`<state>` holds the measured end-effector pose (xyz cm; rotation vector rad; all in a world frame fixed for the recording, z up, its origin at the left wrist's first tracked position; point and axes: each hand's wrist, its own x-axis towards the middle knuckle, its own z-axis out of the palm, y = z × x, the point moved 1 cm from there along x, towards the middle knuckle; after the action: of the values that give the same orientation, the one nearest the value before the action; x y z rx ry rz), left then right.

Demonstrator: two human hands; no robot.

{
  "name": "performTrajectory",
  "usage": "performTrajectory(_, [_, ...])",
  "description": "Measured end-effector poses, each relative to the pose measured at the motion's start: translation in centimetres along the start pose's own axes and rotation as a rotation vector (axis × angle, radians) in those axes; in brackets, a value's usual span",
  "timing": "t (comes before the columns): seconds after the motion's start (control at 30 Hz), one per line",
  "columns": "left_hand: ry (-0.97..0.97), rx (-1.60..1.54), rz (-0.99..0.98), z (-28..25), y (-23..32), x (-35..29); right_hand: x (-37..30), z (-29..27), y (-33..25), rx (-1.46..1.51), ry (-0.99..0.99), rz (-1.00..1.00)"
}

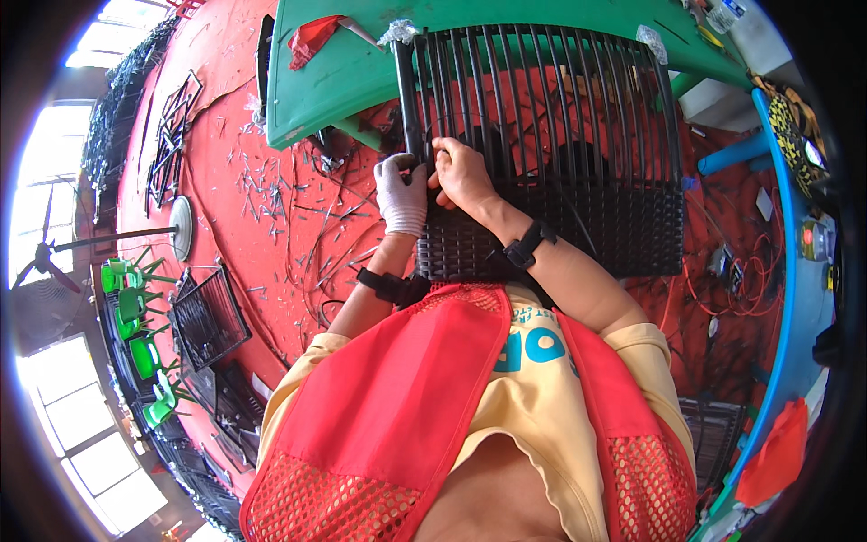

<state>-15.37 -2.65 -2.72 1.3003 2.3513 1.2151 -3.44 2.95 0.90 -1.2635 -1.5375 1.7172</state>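
Observation:
A black frame panel [578, 117] with upright bars leans from my lap onto a green table [361, 81]; its lower half is woven with black rattan [623, 235]. My left hand [400, 191], in a white glove, grips the panel's left post just above the woven part. Right beside it, my bare right hand [462, 173] pinches a thin black strand at the same post. Both wrists wear black bands.
The red floor [235, 126] on the left is littered with cut strand scraps. A black wire basket [209, 316] and stacked green chairs [135, 334] sit lower left. A metal frame [172, 135] lies upper left. Blue table edge [786, 271] runs down the right.

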Motion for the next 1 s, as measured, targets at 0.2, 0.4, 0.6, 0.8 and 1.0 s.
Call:
performTrajectory(0.2, [0.042,-0.092,-0.043,0.7,-0.4,-0.4,2.6,-1.2,-1.5,-0.091,-0.178,0.156])
performTrajectory(0.4, [-0.012,-0.151,-0.070,0.7,-0.6,-0.5,3.5,-2.3,-1.3,-0.019,-0.345,0.188])
performTrajectory(0.6, [-0.124,-0.148,-0.140,1.0,-1.7,0.1,2.8,-2.8,-2.0,-0.126,-0.493,0.243])
performTrajectory(0.8, [-0.238,-0.311,-0.141,1.0,-3.4,0.4,2.1,-3.1,-1.8,-0.193,-0.516,0.254])
performTrajectory(1.0, [-0.145,-0.259,-0.021,-0.3,-2.5,-0.9,0.0,-3.3,-0.5,0.038,-0.449,0.195])
